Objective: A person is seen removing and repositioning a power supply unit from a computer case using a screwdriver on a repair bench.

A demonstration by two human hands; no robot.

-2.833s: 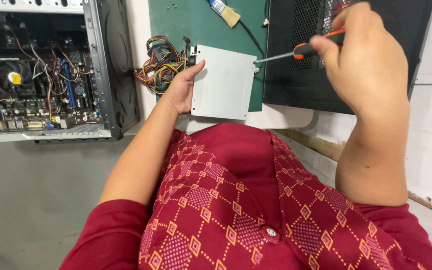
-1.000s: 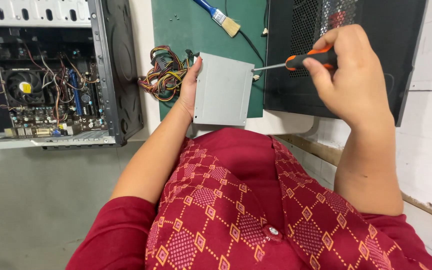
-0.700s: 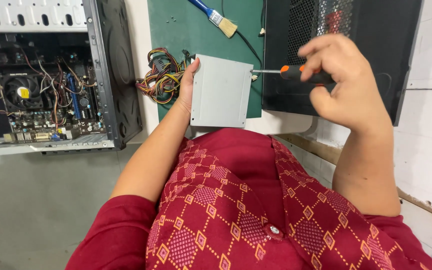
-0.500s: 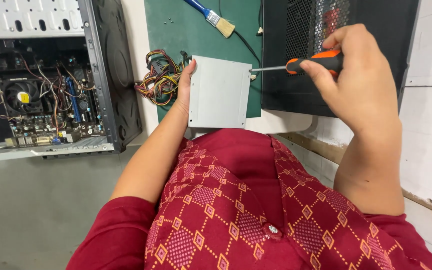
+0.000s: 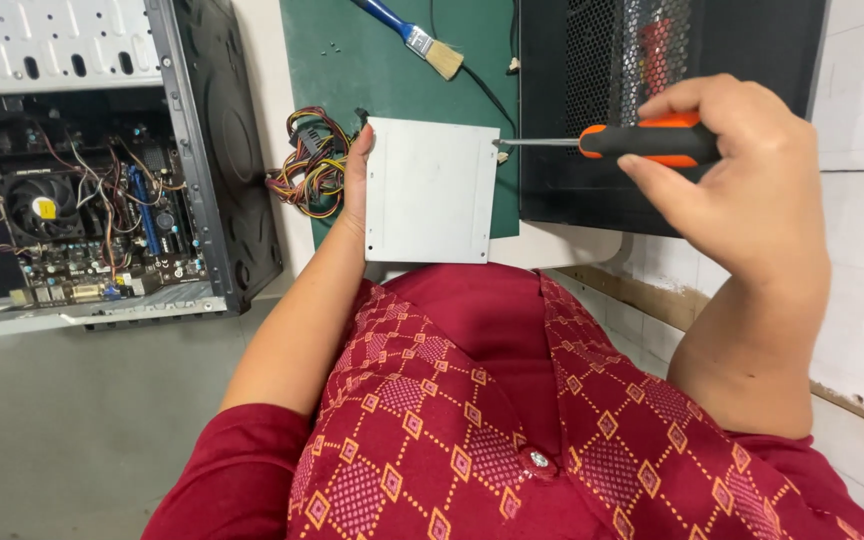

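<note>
A grey metal power supply box stands on edge on a green mat, with a bundle of coloured wires coming off its left side. My left hand holds the box by its left edge. My right hand grips an orange and black screwdriver. Its metal tip touches the box's upper right edge.
An open computer case with its motherboard and fan showing lies at the left. A black case with a mesh panel stands behind the screwdriver. A blue-handled brush lies on the mat. White tiles are at the right.
The screwdriver tip has stayed at the box's upper right edge while my right hand shifted its grip on the handle. My left hand keeps holding the box.
</note>
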